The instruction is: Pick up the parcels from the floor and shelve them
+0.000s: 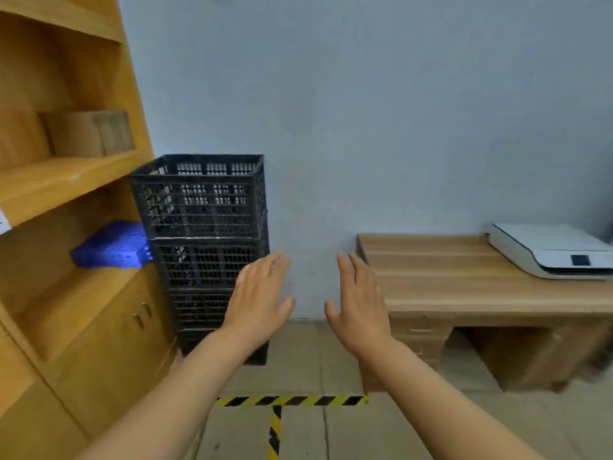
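Observation:
My left hand (pixel 260 295) and my right hand (pixel 360 298) are stretched out in front of me, side by side, palms down, fingers spread, holding nothing. A brown cardboard parcel (pixel 89 132) lies on a middle board of the yellow wooden shelf unit (pixel 66 184) at the left. One board lower lies a blue perforated plastic piece (pixel 112 245). No parcel shows on the visible floor.
A stack of black plastic crates (pixel 202 227) stands against the wall beside the shelf, just behind my left hand. A low wooden desk (pixel 464 280) at the right carries a white printer (pixel 547 250). Yellow-black tape (pixel 292 400) marks the tiled floor.

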Motion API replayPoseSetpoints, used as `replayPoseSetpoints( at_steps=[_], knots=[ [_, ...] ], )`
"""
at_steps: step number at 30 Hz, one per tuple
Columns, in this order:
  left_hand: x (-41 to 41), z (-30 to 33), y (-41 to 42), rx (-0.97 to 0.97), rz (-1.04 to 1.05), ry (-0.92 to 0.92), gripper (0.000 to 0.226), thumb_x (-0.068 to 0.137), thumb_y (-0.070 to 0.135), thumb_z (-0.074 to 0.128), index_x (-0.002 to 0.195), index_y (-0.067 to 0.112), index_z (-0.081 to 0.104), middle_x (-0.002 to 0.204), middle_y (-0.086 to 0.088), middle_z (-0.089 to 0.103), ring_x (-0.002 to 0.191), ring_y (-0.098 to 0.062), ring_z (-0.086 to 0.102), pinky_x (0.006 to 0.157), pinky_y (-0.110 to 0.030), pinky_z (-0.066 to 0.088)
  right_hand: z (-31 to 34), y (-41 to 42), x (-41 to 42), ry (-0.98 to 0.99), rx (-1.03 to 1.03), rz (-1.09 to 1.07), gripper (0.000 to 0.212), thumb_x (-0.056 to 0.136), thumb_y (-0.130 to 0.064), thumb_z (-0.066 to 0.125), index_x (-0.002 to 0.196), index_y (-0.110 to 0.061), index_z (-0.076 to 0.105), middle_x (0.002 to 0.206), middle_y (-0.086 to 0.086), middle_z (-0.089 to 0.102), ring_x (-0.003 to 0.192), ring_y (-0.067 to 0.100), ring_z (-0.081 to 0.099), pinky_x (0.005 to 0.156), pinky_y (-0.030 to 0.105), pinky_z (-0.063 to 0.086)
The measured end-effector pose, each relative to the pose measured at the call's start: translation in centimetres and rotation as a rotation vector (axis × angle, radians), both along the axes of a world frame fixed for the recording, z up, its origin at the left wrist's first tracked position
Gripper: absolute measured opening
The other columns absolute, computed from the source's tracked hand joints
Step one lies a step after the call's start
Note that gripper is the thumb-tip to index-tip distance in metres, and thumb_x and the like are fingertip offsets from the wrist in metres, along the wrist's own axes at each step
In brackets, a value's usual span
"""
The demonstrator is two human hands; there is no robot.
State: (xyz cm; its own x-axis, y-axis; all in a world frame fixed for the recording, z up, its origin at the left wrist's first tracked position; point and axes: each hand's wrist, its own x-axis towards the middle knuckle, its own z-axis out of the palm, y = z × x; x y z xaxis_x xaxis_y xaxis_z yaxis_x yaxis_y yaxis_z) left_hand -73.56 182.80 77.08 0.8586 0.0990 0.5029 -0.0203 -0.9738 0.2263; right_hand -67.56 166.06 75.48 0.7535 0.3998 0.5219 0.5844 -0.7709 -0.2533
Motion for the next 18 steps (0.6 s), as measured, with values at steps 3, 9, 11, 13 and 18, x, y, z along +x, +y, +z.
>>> replayPoseSetpoints(
  at_steps=[3,9,11,13,18],
  knots=[
    [4.4,-1.1,-4.5,-0.010,-0.127,0.053,0.068,0.084,0.034,0.055,0.143,0.022,0.024,0.152,-0.002,0.024,0.139,-0.018,0.020,0.113,-0.033,0.008,-1.0,-5.3,2.1,0.023,-0.020,-0.132,0.081,0.078,-0.025,0.064,0.144,-0.012,0.018,0.148,0.016,0.026,0.133,0.034,0.029,0.110,0.045,0.026],
    [12.6,-2.5,-11.8,-0.018,-0.369,0.119,0.066,0.083,0.041,0.051,0.142,0.021,0.029,0.152,-0.003,0.026,0.137,-0.023,0.025,0.111,-0.036,0.017,-2.2,-13.6,6.6,0.025,-0.064,-0.361,0.080,0.073,-0.021,0.068,0.140,-0.008,0.027,0.141,0.016,0.037,0.127,0.034,0.038,0.107,0.051,0.032],
    [15.4,-2.7,-13.7,-0.044,-0.433,0.123,0.065,0.082,0.039,0.055,0.141,0.022,0.031,0.151,-0.001,0.028,0.136,-0.022,0.027,0.110,-0.035,0.017,-2.3,-15.4,8.3,0.024,-0.073,-0.420,0.079,0.072,-0.020,0.069,0.140,-0.007,0.029,0.141,0.017,0.038,0.126,0.035,0.039,0.109,0.048,0.031],
    [18.2,-2.9,-15.2,-0.048,-0.486,0.090,0.066,0.078,0.037,0.062,0.138,0.021,0.038,0.147,-0.002,0.036,0.133,-0.023,0.034,0.108,-0.036,0.022,-2.3,-16.7,10.2,0.005,-0.075,-0.470,0.078,0.070,-0.017,0.070,0.138,-0.006,0.032,0.139,0.019,0.041,0.125,0.035,0.042,0.107,0.047,0.032],
    [24.5,-2.1,-18.5,-0.030,-0.596,0.028,0.067,0.071,0.043,0.057,0.133,0.020,0.045,0.137,-0.004,0.048,0.126,-0.025,0.044,0.106,-0.040,0.027,-1.5,-19.0,14.3,-0.040,-0.077,-0.559,0.078,0.069,-0.016,0.070,0.137,-0.008,0.033,0.137,0.018,0.044,0.125,0.032,0.041,0.105,0.048,0.033]
  ],
)
